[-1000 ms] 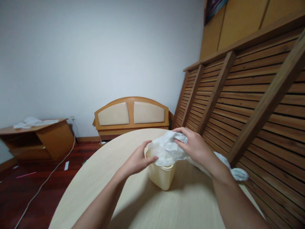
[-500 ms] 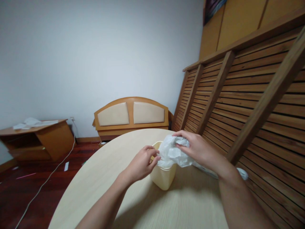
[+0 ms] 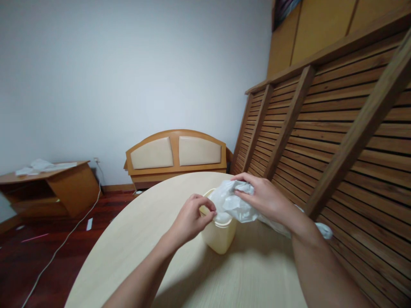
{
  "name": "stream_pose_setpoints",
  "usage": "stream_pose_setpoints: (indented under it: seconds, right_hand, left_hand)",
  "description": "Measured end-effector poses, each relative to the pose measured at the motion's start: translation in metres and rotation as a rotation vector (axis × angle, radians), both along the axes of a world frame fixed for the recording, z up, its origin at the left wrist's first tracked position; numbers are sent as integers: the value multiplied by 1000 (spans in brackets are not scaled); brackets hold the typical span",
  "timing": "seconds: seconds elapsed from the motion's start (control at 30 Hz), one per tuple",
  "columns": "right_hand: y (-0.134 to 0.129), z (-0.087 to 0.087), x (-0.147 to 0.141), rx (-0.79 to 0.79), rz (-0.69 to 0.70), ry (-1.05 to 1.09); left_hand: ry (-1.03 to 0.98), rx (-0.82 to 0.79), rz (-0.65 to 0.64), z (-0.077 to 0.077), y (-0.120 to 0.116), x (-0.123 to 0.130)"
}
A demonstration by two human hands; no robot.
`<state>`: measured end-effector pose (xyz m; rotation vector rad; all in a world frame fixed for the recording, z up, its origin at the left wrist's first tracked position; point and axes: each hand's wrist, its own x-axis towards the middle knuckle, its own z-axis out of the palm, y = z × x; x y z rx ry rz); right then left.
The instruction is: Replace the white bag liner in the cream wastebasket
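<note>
A pale yellow plastic bin (image 3: 219,238) stands upright on the round table. A crumpled white plastic bag (image 3: 239,208) lies partly in its mouth and spills over the right side, trailing on behind my right wrist. My right hand (image 3: 260,193) grips the bunched bag above the bin's right rim, thumb and fingers closed on it. At the left rim my left hand (image 3: 192,216) pinches the bag's edge between thumb and forefinger. The inside of the bin is mostly hidden by the bag and hands.
The round pale table (image 3: 144,222) carries the bin. A slatted wooden panel (image 3: 321,137) leans close on the right. Behind the table stands a padded headboard (image 3: 176,152). A low wooden cabinet (image 3: 75,188) and a white cable (image 3: 61,246) are at the left.
My left fingers have closed from a loose, parted pose into a pinch on the bag at the left rim. My right hand keeps its grip on the bag.
</note>
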<state>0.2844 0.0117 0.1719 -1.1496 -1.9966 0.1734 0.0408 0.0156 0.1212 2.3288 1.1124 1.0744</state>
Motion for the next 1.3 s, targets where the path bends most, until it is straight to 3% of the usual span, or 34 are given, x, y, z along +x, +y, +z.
stream_pose_setpoints:
  seconds: [0.1,0.2,0.43,0.63,0.77,0.93,1.07,1.17,1.3]
  right_hand:
    - [3,-3,5,3,-38,0]
    - [1,-2,-1,14,-35,8]
    - [1,-13,-28,21,-7,-59]
    - [9,-27,-37,-5,15,15]
    - [4,-20,-39,-67,58,73]
    - [-5,-3,-29,-227,135,174]
    - [0,-1,-10,-255,169,196]
    - [3,-4,4,-271,176,116]
    - [-3,-4,12,-349,182,-59]
  left_hand:
    - [-70,-61,95,-8,10,-1]
    - [-86,-73,73,-12,15,-2]
    - [-135,94,36,5,-6,5]
    - [-78,0,32,6,-16,10]
    - [-134,-28,69,1,-6,6]
    - [-317,-49,152,12,4,-8]
    - [-454,-3,221,23,11,-24]
    - [-542,34,248,24,20,-36]
    - [-605,-43,284,20,31,-45]
